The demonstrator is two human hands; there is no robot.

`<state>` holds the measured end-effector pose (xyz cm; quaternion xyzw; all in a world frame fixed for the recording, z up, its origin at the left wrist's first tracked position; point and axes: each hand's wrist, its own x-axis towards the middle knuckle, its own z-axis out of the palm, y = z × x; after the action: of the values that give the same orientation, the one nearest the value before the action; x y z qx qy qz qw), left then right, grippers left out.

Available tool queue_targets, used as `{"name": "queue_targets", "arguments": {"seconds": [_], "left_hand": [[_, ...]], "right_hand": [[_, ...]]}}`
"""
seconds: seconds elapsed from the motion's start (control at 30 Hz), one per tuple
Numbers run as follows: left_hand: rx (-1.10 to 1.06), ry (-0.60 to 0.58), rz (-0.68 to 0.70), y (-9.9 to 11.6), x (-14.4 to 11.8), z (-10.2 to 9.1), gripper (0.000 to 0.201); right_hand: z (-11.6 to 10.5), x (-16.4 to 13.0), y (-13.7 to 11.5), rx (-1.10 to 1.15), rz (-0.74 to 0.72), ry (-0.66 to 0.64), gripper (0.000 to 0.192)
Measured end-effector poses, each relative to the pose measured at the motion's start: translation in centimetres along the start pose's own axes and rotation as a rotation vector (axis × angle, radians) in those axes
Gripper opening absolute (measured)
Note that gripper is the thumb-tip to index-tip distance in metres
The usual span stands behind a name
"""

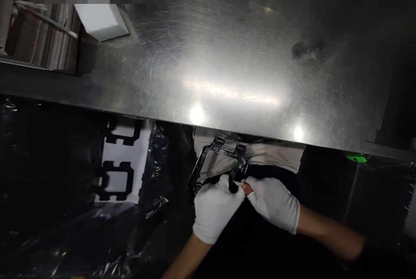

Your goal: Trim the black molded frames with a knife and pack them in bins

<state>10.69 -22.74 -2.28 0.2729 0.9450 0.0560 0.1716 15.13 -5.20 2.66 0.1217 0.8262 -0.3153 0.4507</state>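
A black plastic frame point(202, 160), with two tabs along its far side, is tilted over my lap just below the table edge. My left hand point(216, 209), in a white glove, is closed on its near side and hides part of it. Close beside it, my right hand point(273, 201) has thumb and fingers pinched together at the frame's near right corner. Its white glove leaves the thumb tip bare. Something thin and pale shows at the right fingertips, too small to name.
A scratched metal table point(227, 62) spans the space ahead. Cardboard sheets point(48, 38) and a white box point(102, 21) stand at its left. Below left, more black frames point(130, 181) lie on a white sheet among dark plastic film point(65, 227). A green object point(356, 158) sits under the right edge.
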Motion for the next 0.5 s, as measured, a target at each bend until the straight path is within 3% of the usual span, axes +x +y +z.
{"name": "queue_targets", "arguments": {"seconds": [0.5], "left_hand": [[-0.039, -0.123, -0.115, 0.84, -0.42, -0.04, 0.043]], "right_hand": [[0.99, -0.20, -0.42, 0.051, 0.068, 0.007, 0.044]]}}
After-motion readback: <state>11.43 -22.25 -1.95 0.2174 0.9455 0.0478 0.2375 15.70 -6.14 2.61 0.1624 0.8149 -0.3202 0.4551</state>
